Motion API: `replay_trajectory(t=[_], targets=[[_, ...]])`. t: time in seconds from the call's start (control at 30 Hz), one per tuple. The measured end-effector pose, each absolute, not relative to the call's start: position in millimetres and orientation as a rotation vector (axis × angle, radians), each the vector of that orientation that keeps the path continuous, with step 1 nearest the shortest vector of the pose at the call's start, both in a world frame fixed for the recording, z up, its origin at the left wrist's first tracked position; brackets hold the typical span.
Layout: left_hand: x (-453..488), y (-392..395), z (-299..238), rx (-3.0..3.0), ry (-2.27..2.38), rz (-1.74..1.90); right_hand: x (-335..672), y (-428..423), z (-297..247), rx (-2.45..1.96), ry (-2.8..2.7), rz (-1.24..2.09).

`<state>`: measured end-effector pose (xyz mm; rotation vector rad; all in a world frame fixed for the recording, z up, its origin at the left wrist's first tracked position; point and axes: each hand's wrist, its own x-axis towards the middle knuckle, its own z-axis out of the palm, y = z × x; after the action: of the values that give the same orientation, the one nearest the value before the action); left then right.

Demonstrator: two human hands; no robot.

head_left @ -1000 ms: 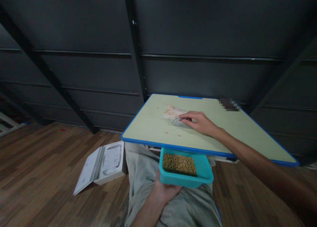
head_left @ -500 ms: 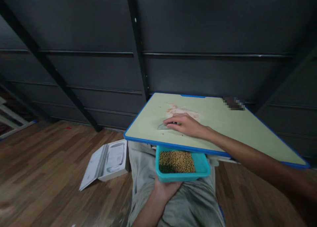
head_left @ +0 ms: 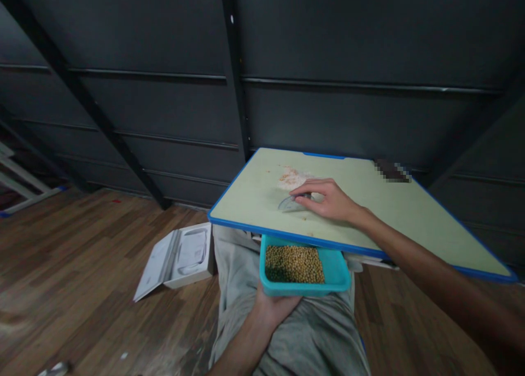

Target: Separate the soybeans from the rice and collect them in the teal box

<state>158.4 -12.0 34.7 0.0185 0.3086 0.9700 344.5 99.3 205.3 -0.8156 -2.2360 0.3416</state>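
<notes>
My right hand (head_left: 328, 199) is closed on a thin see-through piece with a curved edge (head_left: 289, 203), held low over the pale tabletop (head_left: 254, 193); its exact kind does not show. Just beyond the fingers lies a scatter of fine whitish and orange-pink grains (head_left: 293, 178). A couple of small tan beans (head_left: 304, 219) sit near the front edge. Below that edge, my left hand (head_left: 276, 309) supports a turquoise plastic container (head_left: 334, 266) from beneath, its fingers mostly hidden. Round tan beans (head_left: 297, 262) fill most of the container's left and middle.
The table has a blue rim (head_left: 241, 229) and stands against a dark panelled wall (head_left: 348, 42). A blurred-out dark object (head_left: 391, 171) lies at its back right. On the wooden floor to the left is an opened white box (head_left: 191, 256). My legs are under the table.
My right hand has moved slightly right with the see-through piece, which now appears more tilted. Loose beans near the front edge have shifted. The left hand still supports the container.
</notes>
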Motion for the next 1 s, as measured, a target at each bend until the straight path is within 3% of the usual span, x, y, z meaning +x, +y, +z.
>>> replay_trajectory(t=[0.2, 0.47, 0.7, 1.0], targets=[[161, -15, 41, 0.082, 0.297, 0.923, 357, 102, 211, -0.888, -2.427, 0.296], [158, -17, 26, 0.092, 0.306, 0.901, 357, 97, 218, -0.844, -2.366, 0.843], [158, -14, 25, 0.069, 0.323, 0.898, 378, 109, 226, -0.960, -2.296, 0.576], [158, -15, 32, -0.066, 0.385, 0.894, 482, 69, 237, -1.398, -2.145, -0.022]])
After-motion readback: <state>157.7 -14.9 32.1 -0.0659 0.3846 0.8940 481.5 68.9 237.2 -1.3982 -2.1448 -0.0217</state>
